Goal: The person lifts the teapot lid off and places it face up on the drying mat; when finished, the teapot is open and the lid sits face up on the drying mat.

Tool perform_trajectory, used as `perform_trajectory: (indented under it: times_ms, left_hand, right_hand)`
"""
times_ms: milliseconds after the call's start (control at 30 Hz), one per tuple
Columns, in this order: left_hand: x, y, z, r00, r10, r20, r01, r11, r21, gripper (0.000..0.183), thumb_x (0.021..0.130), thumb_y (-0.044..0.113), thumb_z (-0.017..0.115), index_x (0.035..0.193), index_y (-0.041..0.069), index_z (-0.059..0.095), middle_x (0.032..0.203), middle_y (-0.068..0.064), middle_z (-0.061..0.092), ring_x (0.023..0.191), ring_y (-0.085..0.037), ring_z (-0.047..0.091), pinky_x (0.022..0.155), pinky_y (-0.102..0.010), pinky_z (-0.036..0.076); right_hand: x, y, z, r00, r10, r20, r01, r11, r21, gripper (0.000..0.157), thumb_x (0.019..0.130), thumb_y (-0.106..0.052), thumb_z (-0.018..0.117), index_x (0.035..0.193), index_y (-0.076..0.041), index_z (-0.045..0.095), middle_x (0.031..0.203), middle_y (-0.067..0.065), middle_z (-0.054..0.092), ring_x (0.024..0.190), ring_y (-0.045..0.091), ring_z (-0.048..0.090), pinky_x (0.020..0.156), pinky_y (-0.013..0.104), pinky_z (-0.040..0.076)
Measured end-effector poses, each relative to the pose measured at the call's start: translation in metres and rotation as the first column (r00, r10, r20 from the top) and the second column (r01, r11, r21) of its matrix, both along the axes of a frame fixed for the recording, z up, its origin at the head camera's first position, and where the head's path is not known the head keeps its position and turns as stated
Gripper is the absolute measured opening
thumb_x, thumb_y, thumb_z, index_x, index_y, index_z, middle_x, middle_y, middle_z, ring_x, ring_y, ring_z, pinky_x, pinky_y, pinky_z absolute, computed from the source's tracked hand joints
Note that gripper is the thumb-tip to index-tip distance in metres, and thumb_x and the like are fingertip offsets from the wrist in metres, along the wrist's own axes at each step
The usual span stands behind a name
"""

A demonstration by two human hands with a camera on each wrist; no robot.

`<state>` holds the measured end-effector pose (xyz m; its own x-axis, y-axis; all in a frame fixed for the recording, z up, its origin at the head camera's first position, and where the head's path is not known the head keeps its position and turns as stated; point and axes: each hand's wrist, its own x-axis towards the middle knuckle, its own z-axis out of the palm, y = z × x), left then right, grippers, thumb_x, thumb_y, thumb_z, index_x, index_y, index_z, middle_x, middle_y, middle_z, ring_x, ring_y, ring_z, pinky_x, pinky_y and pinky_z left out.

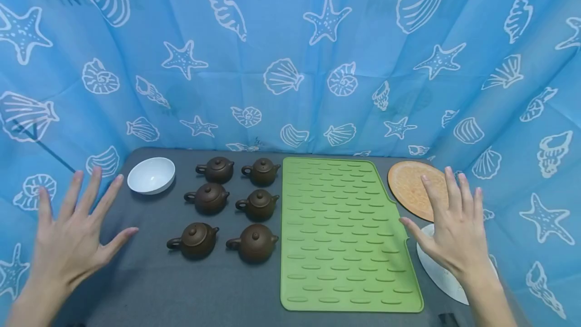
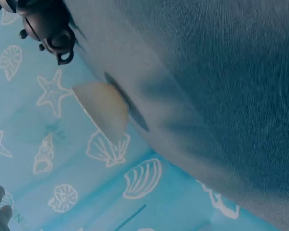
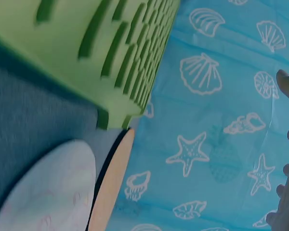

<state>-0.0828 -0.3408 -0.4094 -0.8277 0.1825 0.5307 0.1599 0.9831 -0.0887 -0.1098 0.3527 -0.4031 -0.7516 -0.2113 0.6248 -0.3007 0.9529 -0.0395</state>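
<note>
Both hands [image 1: 72, 238] [image 1: 456, 238] empty, splayed wide; six teapots [image 1: 257, 206] between, spouts rightward, long axes crosswise

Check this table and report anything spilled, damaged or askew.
Nothing stands out: six lidded brown teapots stand upright in pairs, the white bowl is upright, and the green mat, orange disc and white disc lie flat. No visible spill or damage.

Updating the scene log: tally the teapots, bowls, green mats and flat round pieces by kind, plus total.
Brown teapots: 6
White bowl: 1
Green mat: 1
Flat round pieces: 2
Total: 10
</note>
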Motion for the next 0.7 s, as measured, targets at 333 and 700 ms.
perform_trajectory:
  times_ms: [333,700]
  left_hand:
    - [0.006,0.017,-0.005,0.999,-0.047,0.003,0.046,0.991,0.129,0.098,0.098,0.091,0.029,0.17,0.025,0.037,0.165,-0.021,0.05,0.149,-0.048,0.045,0.132,-0.076,0.014]
    - [0.014,0.073,-0.008,0.975,-0.204,0.094,0.149,0.902,0.405,0.054,0.106,0.048,0.064,0.153,0.021,0.061,0.141,-0.018,0.069,0.12,-0.044,0.063,0.091,-0.069,0.045]
  right_hand:
    - [-0.005,-0.027,-0.011,0.991,0.119,-0.067,-0.12,0.992,-0.023,0.093,0.104,-0.078,0.041,0.159,-0.004,0.049,0.162,0.034,0.045,0.144,0.058,0.044,0.126,0.068,0.032]
    - [-0.002,-0.07,-0.022,0.96,0.273,0.06,-0.261,0.953,-0.155,0.068,0.103,-0.044,0.072,0.156,-0.005,0.054,0.155,0.026,0.057,0.137,0.049,0.057,0.107,0.071,0.048]
